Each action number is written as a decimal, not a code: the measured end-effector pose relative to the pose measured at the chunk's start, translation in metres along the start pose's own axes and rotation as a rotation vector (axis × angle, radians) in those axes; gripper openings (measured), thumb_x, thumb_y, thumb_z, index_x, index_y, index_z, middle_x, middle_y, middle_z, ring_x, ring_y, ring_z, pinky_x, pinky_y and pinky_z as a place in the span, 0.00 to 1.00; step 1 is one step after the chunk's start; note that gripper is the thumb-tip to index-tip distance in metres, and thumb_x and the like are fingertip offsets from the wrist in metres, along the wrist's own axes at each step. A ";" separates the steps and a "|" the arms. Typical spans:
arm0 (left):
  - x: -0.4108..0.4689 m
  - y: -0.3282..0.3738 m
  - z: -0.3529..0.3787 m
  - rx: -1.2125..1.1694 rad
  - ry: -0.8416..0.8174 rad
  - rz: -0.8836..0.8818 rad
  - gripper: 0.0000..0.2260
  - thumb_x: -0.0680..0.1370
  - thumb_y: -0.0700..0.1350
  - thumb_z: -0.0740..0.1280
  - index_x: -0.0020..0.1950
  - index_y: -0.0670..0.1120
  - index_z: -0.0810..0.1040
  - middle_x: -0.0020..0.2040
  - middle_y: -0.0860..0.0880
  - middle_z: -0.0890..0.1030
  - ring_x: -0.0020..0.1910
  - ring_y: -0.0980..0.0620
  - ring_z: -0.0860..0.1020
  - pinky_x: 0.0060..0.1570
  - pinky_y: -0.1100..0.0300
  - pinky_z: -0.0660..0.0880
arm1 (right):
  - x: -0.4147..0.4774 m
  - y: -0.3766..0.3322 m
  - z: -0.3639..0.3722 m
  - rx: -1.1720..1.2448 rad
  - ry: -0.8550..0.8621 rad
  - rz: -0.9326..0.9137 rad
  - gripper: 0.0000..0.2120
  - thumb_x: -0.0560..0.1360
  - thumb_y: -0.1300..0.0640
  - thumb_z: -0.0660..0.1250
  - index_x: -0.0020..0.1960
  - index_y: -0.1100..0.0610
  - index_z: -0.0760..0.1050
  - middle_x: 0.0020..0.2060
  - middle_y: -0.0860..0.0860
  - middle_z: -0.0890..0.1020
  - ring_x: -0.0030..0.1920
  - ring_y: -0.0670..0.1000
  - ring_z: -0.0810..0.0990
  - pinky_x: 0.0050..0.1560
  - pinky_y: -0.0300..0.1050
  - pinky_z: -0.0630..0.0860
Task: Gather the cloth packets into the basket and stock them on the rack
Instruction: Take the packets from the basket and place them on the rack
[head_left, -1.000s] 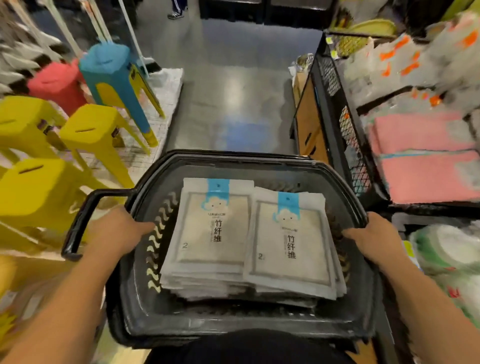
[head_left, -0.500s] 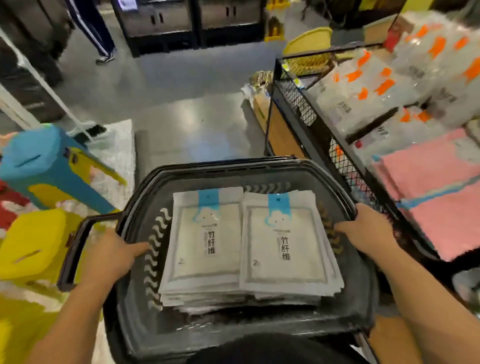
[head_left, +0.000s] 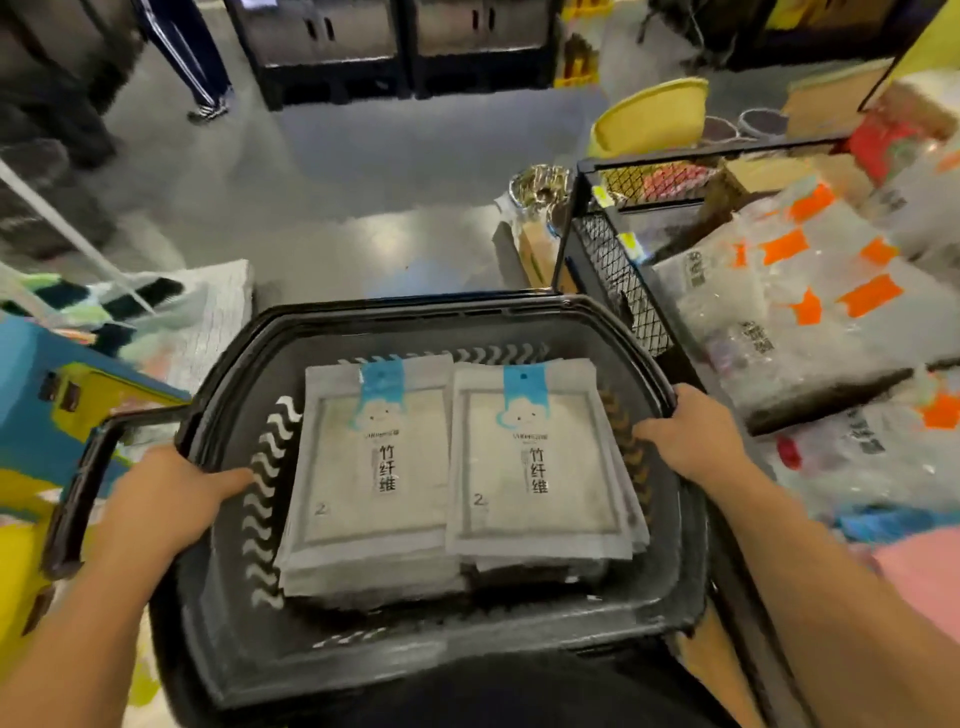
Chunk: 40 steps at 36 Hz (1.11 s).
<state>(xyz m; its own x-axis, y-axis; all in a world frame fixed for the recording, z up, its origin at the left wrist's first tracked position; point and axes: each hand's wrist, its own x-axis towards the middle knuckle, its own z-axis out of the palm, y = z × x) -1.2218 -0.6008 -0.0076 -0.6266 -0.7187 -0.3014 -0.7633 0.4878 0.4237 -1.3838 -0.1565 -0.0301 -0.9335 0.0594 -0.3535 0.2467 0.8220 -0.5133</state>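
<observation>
A black plastic basket (head_left: 415, 314) is held up in front of me. Inside it lie two side-by-side stacks of grey cloth packets with blue tabs, the left stack (head_left: 371, 478) and the right stack (head_left: 540, 467). My left hand (head_left: 161, 493) grips the basket's left rim, thumb inside. My right hand (head_left: 691, 436) grips the right rim, fingers curled over it. The basket's handle (head_left: 78, 493) hangs down on the left. A black wire rack (head_left: 618, 270) stands close on the right.
The rack holds clear packets with orange labels (head_left: 810, 291) and pink cloth (head_left: 924, 577). Blue and yellow stools (head_left: 47, 384) stand at left. A yellow tub (head_left: 649, 117) sits behind the rack. A person's legs (head_left: 202, 67) show far back on the grey floor.
The view has swung right and forward. The stools slid off to the left and the rack's orange-labelled packets came closer. Both hands kept their grip on the basket rims.
</observation>
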 end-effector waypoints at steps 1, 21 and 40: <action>0.009 0.009 0.000 -0.023 0.009 -0.008 0.21 0.71 0.48 0.78 0.37 0.41 0.67 0.32 0.41 0.74 0.30 0.44 0.72 0.30 0.53 0.69 | 0.018 -0.010 -0.004 -0.004 -0.019 -0.013 0.11 0.74 0.54 0.74 0.47 0.54 0.72 0.41 0.54 0.80 0.39 0.54 0.79 0.32 0.46 0.72; 0.255 0.110 0.000 -0.120 -0.050 -0.096 0.23 0.71 0.53 0.78 0.48 0.34 0.77 0.28 0.42 0.75 0.29 0.42 0.75 0.28 0.54 0.68 | 0.254 -0.210 -0.013 -0.073 0.018 -0.044 0.09 0.74 0.58 0.73 0.44 0.55 0.72 0.38 0.53 0.79 0.35 0.50 0.76 0.29 0.43 0.69; 0.524 0.262 0.050 0.036 -0.173 0.154 0.24 0.70 0.57 0.78 0.51 0.39 0.77 0.38 0.42 0.80 0.35 0.43 0.78 0.30 0.56 0.70 | 0.412 -0.234 0.030 0.097 0.100 0.276 0.10 0.69 0.56 0.75 0.47 0.56 0.78 0.39 0.53 0.82 0.40 0.54 0.80 0.34 0.44 0.74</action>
<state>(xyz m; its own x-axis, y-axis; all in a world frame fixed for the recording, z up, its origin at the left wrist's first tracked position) -1.7579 -0.8243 -0.0973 -0.7517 -0.5403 -0.3782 -0.6594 0.6049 0.4465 -1.8180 -0.3416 -0.0787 -0.8474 0.3324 -0.4140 0.5139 0.7094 -0.4823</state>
